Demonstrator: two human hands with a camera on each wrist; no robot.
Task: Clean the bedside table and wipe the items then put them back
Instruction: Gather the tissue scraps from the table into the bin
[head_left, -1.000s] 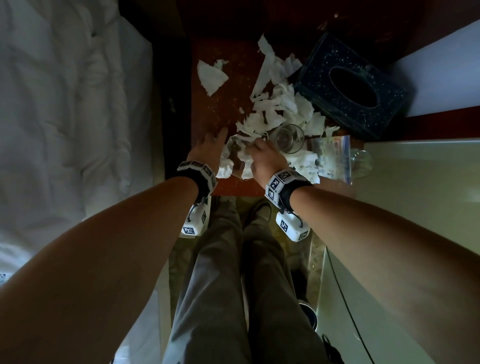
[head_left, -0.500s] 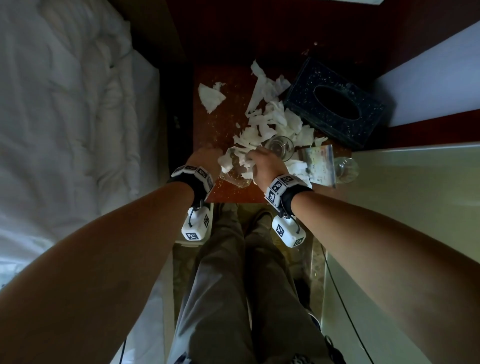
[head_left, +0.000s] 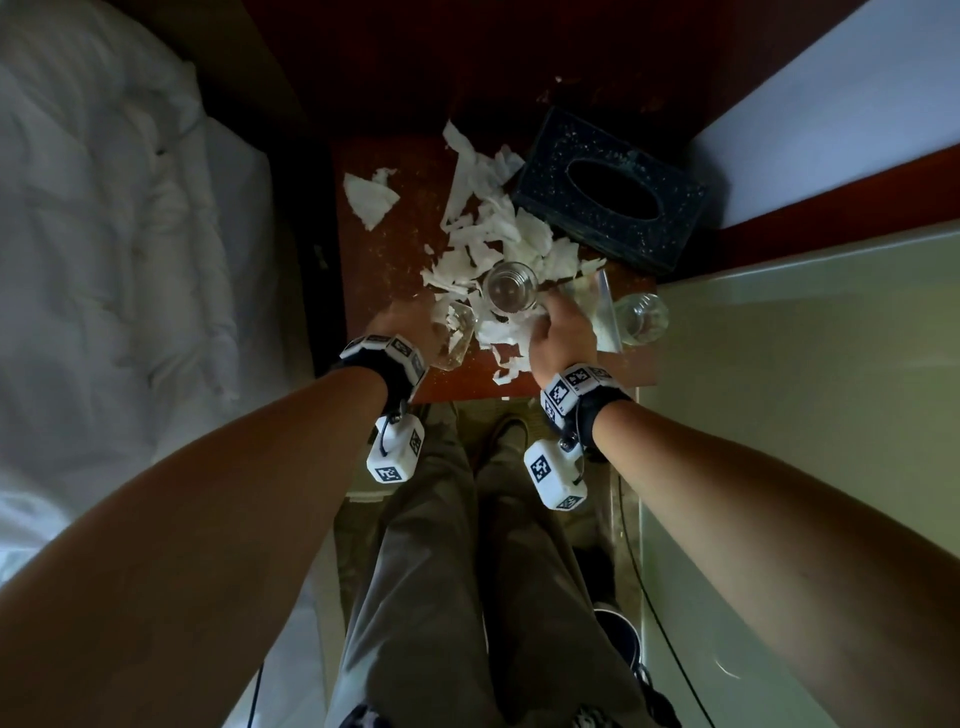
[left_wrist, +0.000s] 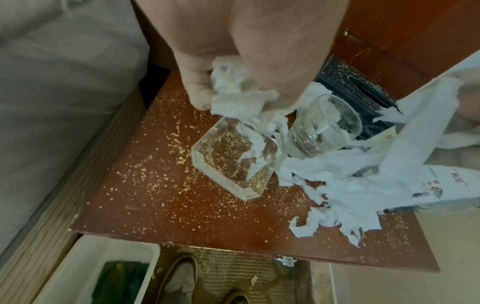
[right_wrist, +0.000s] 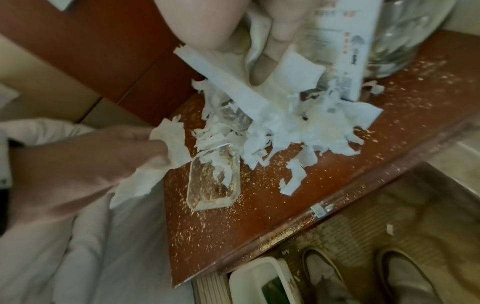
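Torn white tissue pieces (head_left: 488, 239) litter the crumb-speckled red-brown bedside table (head_left: 374, 270). My left hand (head_left: 415, 325) grips a crumpled tissue wad (left_wrist: 233, 92) just above a clear square ashtray (left_wrist: 233, 162) holding crumbs and scraps. A clear drinking glass (head_left: 510, 293) stands between my hands. My right hand (head_left: 558, 325) sits right of it, its fingers (right_wrist: 270, 57) curled round a long tissue strip (right_wrist: 233, 86) that trails onto the pile (right_wrist: 298, 127).
A dark tissue box (head_left: 613, 192) stands at the back right. A printed card stand (head_left: 597, 306) and a second glass (head_left: 641, 317) sit by the right edge. A lone tissue piece (head_left: 370, 200) lies back left. The bed (head_left: 104, 260) is left; a white bin (left_wrist: 103, 273) is below.
My left hand has closed on a tissue wad. My right hand has moved from the left of the glass to its right, gathering tissue. The head view has shifted.
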